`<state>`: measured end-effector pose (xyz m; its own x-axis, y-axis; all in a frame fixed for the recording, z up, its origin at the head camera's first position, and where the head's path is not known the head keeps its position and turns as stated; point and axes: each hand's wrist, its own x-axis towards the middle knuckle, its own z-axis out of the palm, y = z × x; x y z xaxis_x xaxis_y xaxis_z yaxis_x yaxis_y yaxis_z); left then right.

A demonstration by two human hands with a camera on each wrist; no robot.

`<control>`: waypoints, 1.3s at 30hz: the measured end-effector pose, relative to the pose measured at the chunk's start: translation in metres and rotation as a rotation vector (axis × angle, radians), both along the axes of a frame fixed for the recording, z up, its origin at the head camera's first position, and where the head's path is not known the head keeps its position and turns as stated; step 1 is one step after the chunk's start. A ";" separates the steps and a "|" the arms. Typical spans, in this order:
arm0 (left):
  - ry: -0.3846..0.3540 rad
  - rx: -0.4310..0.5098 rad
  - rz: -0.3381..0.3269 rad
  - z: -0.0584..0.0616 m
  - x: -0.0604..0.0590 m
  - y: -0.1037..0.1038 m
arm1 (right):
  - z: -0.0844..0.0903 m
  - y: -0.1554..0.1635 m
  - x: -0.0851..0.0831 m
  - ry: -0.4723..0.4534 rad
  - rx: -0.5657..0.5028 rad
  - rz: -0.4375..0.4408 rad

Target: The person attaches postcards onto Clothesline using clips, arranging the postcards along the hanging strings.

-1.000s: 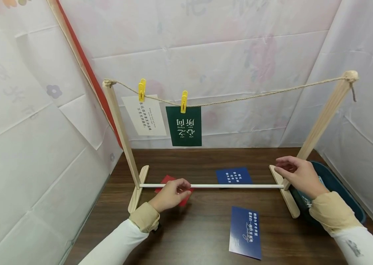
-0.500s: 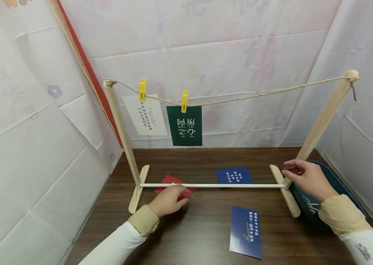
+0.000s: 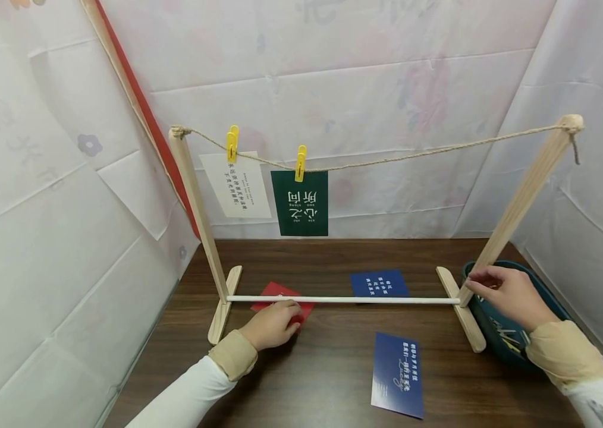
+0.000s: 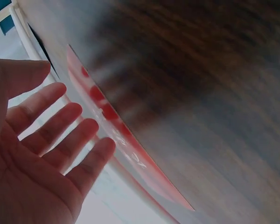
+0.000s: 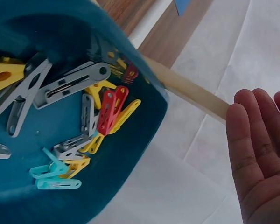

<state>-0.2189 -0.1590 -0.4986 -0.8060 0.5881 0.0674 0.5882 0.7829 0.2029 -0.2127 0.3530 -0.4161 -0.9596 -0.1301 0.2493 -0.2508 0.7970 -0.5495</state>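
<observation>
Above a red card point(image 3: 304, 309) on the table is my left hand point(image 3: 272, 324); in the left wrist view its fingers are spread and loosely bent, apart from the card point(image 4: 126, 140). My right hand point(image 3: 510, 296) hovers over the near-left side of a teal basin point(image 3: 550, 297), by the right post, holding nothing. In the right wrist view the basin point(image 5: 130, 172) contains several clothespins in grey, yellow, red and turquoise, such as a red clothespin point(image 5: 113, 109). A white card point(image 3: 237, 187) and a green card point(image 3: 301, 205) hang from the rope, each under a yellow clothespin point(image 3: 300, 163).
A wooden stand carries the rope point(image 3: 403, 156) between its left post point(image 3: 197, 214) and right post point(image 3: 521, 205). Its white crossbar point(image 3: 366, 299) runs low over the table. Two blue cards lie there: a far blue card point(image 3: 382, 282) and a near blue card point(image 3: 396, 375).
My right hand has moved right and slightly down, to the basin. The left hand has dropped a little lower over the red card.
</observation>
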 end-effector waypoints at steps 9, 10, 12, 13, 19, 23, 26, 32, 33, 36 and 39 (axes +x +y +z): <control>0.021 -0.044 0.032 -0.007 0.000 -0.001 | -0.007 0.007 0.000 0.046 -0.003 -0.016; 0.023 -0.048 0.034 -0.008 0.000 -0.002 | -0.007 0.008 0.000 0.057 -0.004 -0.017; 0.041 -0.057 0.031 -0.009 0.001 -0.002 | -0.008 0.010 0.000 0.067 -0.007 -0.018; 0.050 -0.062 0.028 -0.009 0.001 -0.001 | -0.008 0.011 0.000 0.069 -0.009 -0.019; 0.086 -0.090 0.002 -0.012 0.005 0.002 | -0.011 0.017 -0.001 0.068 -0.004 -0.022; 0.067 -0.106 -0.013 -0.012 0.008 0.007 | -0.012 0.020 -0.001 0.060 0.008 -0.033; 0.045 -0.134 -0.023 -0.012 0.012 0.012 | -0.012 0.022 -0.001 0.048 0.011 -0.040; 0.044 -0.183 -0.064 -0.010 0.023 0.022 | -0.014 0.027 -0.001 0.034 0.020 -0.051; 0.043 -0.188 -0.071 -0.009 0.025 0.023 | -0.014 0.027 -0.001 0.030 0.021 -0.053; 0.034 -0.207 -0.086 -0.005 0.031 0.028 | -0.014 0.029 -0.001 0.023 0.026 -0.053; 0.027 -0.231 -0.105 -0.002 0.037 0.032 | -0.015 0.032 -0.001 0.018 0.033 -0.052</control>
